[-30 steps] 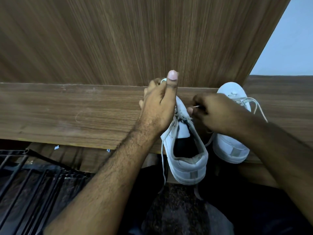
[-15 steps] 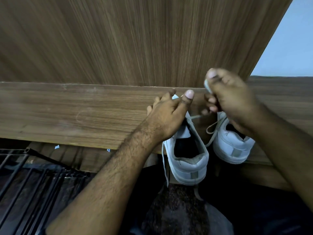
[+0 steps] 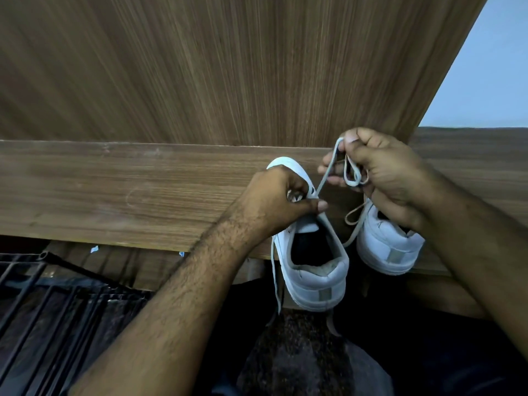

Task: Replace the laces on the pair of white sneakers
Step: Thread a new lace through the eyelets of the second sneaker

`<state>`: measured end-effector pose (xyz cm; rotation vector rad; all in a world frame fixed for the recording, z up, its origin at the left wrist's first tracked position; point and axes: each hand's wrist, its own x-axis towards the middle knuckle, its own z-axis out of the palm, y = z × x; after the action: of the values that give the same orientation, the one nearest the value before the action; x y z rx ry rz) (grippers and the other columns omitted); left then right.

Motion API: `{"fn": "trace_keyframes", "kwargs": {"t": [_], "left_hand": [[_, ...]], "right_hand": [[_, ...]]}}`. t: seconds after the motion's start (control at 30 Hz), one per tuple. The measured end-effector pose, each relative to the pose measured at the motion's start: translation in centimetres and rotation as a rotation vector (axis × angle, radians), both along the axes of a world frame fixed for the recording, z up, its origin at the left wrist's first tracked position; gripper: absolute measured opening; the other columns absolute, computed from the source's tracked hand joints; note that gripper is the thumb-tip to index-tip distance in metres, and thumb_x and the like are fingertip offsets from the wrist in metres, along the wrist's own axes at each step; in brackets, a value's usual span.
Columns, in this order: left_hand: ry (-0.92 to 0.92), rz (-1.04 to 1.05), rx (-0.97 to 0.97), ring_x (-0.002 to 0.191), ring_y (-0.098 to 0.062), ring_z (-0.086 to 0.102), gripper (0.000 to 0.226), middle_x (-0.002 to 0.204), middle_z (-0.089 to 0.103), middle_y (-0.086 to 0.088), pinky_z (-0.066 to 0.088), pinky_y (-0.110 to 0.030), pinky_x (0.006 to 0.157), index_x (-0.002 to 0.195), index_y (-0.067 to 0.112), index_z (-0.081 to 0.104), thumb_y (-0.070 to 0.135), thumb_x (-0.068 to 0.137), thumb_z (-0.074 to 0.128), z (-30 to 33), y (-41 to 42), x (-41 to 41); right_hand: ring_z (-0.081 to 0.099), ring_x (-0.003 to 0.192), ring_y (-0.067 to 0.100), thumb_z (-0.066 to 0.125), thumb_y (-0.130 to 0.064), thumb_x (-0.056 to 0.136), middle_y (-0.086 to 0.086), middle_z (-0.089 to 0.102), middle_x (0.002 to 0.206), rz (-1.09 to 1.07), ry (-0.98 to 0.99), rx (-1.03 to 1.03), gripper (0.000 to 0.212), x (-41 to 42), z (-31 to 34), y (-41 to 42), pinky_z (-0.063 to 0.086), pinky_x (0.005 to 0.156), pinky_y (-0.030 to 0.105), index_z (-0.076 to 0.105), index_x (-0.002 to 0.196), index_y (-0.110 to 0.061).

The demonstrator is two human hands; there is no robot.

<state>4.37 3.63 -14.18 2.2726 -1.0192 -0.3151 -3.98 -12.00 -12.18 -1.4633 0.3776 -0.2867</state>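
Your left hand (image 3: 278, 200) is curling over the laced front of the nearer white sneaker (image 3: 310, 261), gripping it with thumb and fingers pressed at the tongue, and since the earlier frame it has slid lower on the shoe, so the toe cap is now showing above your knuckles. That sneaker is lying on the wooden tabletop (image 3: 128, 192) with its heel hanging over the near edge toward you. Your right hand (image 3: 380, 172) is pinching the white lace (image 3: 328, 170), which is running taut from the sneaker's eyelets up to your fingertips; a small loop of it is dangling below your fingers. Compared with half a second ago, this hand is sitting slightly lower and the lace is drawn out longer, with more of it visible. The second white sneaker (image 3: 385, 250) is resting just right of the nearer sneaker, partly hidden under your right wrist, its loose lace looping beside it. A dark wire rack (image 3: 57, 295) is lying well left of the nearer sneaker, below the tabletop.
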Motion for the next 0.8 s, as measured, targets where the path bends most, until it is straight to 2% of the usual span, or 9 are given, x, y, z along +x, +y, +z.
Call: {"fn": "trace_keyframes", "kwargs": {"t": [0.07, 0.17, 0.23, 0.33, 0.4, 0.53, 0.6, 0.67, 0.8], "left_hand": [[0.046, 0.064, -0.073, 0.085, -0.021, 0.069, 0.039, 0.083, 0.075, -0.008, 0.049, -0.022, 0.073, 0.074, 0.006, 0.076, 0.043, 0.073, 0.086, 0.3, 0.1, 0.1], [0.085, 0.131, -0.121, 0.073, -0.016, 0.068, 0.036, 0.071, 0.074, -0.003, 0.044, -0.011, 0.057, 0.066, 0.008, 0.074, 0.04, 0.066, 0.091, 0.6, 0.2, 0.1], [0.102, 0.112, -0.09, 0.075, -0.016, 0.067, 0.037, 0.078, 0.074, 0.001, 0.046, -0.014, 0.057, 0.074, 0.014, 0.072, 0.041, 0.062, 0.094, 0.4, 0.2, 0.0], [0.076, 0.093, 0.033, 0.086, -0.013, 0.061, 0.062, 0.1, 0.065, 0.004, 0.046, -0.022, 0.063, 0.098, 0.021, 0.058, 0.043, 0.054, 0.097, -0.1, 0.2, -0.2], [0.106, 0.134, 0.065, 0.084, -0.01, 0.058, 0.07, 0.1, 0.061, 0.004, 0.041, -0.022, 0.061, 0.105, 0.021, 0.053, 0.043, 0.055, 0.096, -0.4, 0.4, -0.2], [0.195, 0.22, 0.052, 0.062, -0.021, 0.068, 0.051, 0.084, 0.07, -0.005, 0.052, -0.028, 0.045, 0.099, 0.018, 0.053, 0.033, 0.068, 0.091, -0.6, 0.6, 0.0], [0.203, 0.242, 0.045, 0.051, -0.025, 0.067, 0.039, 0.08, 0.071, -0.01, 0.054, -0.03, 0.04, 0.095, 0.017, 0.054, 0.026, 0.075, 0.087, -0.6, 0.6, 0.1], [0.166, 0.237, 0.081, 0.049, -0.022, 0.065, 0.027, 0.08, 0.072, -0.009, 0.052, -0.026, 0.04, 0.091, 0.019, 0.057, 0.024, 0.079, 0.081, -0.6, 0.5, 0.1], [0.157, 0.238, 0.103, 0.054, -0.021, 0.065, 0.014, 0.083, 0.071, -0.006, 0.052, -0.024, 0.042, 0.087, 0.021, 0.058, 0.019, 0.081, 0.071, -0.7, 0.2, 0.1]], "right_hand": [[0.06, 0.062, 0.011, 0.042, -0.026, 0.107, -0.002, 0.058, 0.068, 0.003, 0.03, -0.034, 0.026, -0.1, 0.1, 0.3, 0.053, 0.067, 0.03, 0.055, 0.085, -0.02], [0.055, 0.062, 0.011, 0.05, -0.031, 0.102, -0.003, 0.059, 0.072, 0.014, 0.102, -0.784, 0.016, -0.2, -0.7, 0.1, 0.047, 0.062, 0.03, 0.056, 0.089, -0.026], [0.058, 0.068, 0.012, 0.053, -0.037, 0.099, -0.005, 0.062, 0.077, 0.146, 0.228, -1.057, 0.012, -0.2, -1.0, 0.3, 0.048, 0.065, 0.033, 0.057, 0.092, -0.028], [0.06, 0.078, 0.016, 0.056, -0.038, 0.098, -0.009, 0.061, 0.078, 0.351, 0.418, -1.088, 0.017, -0.2, -1.2, 0.6, 0.045, 0.071, 0.032, 0.059, 0.085, -0.028], [0.059, 0.077, 0.014, 0.058, -0.034, 0.098, -0.011, 0.059, 0.074, 0.354, 0.42, -1.102, 0.017, -0.4, -0.9, 0.4, 0.043, 0.071, 0.031, 0.062, 0.083, -0.026], [0.066, 0.079, 0.015, 0.06, -0.029, 0.098, -0.005, 0.071, 0.078, 0.345, 0.5, -1.071, 0.019, -0.8, -0.3, -1.0, 0.052, 0.08, 0.035, 0.063, 0.079, -0.026], [0.067, 0.079, 0.014, 0.06, -0.028, 0.097, -0.004, 0.073, 0.078, 0.383, 0.591, -1.067, 0.022, -1.0, -0.4, -1.3, 0.052, 0.077, 0.032, 0.063, 0.076, -0.027], [0.063, 0.079, 0.013, 0.061, -0.03, 0.097, -0.005, 0.068, 0.079, 0.383, 0.655, -1.098, 0.024, -1.0, -0.4, -1.3, 0.046, 0.069, 0.027, 0.061, 0.073, -0.028], [0.061, 0.09, 0.019, 0.06, -0.036, 0.096, -0.003, 0.065, 0.085, 0.249, 0.686, -1.198, 0.021, -0.9, -0.3, -1.0, 0.047, 0.077, 0.031, 0.064, 0.076, -0.029]]}}
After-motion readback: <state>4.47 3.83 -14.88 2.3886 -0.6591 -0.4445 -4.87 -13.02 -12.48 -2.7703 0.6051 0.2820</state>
